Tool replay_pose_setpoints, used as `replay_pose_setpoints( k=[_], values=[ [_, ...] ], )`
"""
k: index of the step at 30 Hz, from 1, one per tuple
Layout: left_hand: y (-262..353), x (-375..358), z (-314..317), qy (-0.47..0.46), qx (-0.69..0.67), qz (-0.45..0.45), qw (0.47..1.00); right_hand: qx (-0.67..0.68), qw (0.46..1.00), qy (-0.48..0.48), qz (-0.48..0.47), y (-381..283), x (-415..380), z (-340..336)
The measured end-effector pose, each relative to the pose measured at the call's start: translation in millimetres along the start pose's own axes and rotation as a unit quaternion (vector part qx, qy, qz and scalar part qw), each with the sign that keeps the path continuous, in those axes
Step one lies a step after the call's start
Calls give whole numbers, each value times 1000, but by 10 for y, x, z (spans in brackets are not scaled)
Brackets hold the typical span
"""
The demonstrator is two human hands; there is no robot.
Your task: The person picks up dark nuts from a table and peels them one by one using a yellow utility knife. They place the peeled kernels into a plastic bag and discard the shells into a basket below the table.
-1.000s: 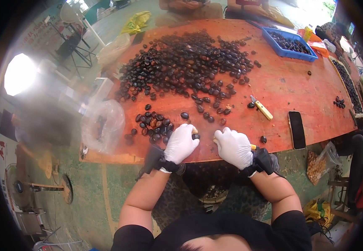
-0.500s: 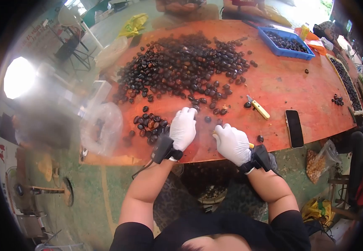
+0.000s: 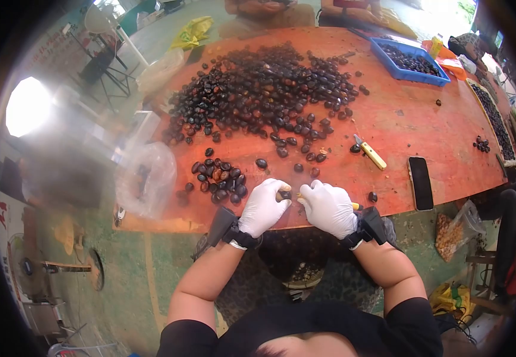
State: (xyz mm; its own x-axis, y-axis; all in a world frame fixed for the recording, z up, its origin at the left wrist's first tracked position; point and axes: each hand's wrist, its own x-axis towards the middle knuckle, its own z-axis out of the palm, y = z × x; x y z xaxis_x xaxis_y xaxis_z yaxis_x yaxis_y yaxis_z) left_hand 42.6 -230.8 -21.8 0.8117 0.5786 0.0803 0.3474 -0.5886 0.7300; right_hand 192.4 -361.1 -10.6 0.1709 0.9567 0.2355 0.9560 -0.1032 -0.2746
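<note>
My left hand, in a white glove, pinches a dark glossy nut near the table's front edge. Close beside it, my gloved right hand is closed around a small knife with a yellow handle; its blade is hidden or too small to make out. A small cluster of the same nuts lies just left of my left hand. Beyond both hands spreads a large heap of nuts, with a few loose ones in front of it.
On the orange-red table lie another yellow-handled knife and a phone. A blue tray of nuts stands at the back right. A clear plastic bag sits at the left edge. Other people sit at the far side and right.
My left hand has drawn back from the loose nuts toward the table edge, now with a nut in its fingers. It has come close to my right hand, which has shifted slightly.
</note>
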Motion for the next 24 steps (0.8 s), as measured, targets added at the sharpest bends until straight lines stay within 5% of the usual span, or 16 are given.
replay_pose_setpoints(
  k=[24],
  values=[
    [41, -15, -34, 10, 57, -36, 998, -36, 998, -40, 15, -8, -13, 37]
  ],
)
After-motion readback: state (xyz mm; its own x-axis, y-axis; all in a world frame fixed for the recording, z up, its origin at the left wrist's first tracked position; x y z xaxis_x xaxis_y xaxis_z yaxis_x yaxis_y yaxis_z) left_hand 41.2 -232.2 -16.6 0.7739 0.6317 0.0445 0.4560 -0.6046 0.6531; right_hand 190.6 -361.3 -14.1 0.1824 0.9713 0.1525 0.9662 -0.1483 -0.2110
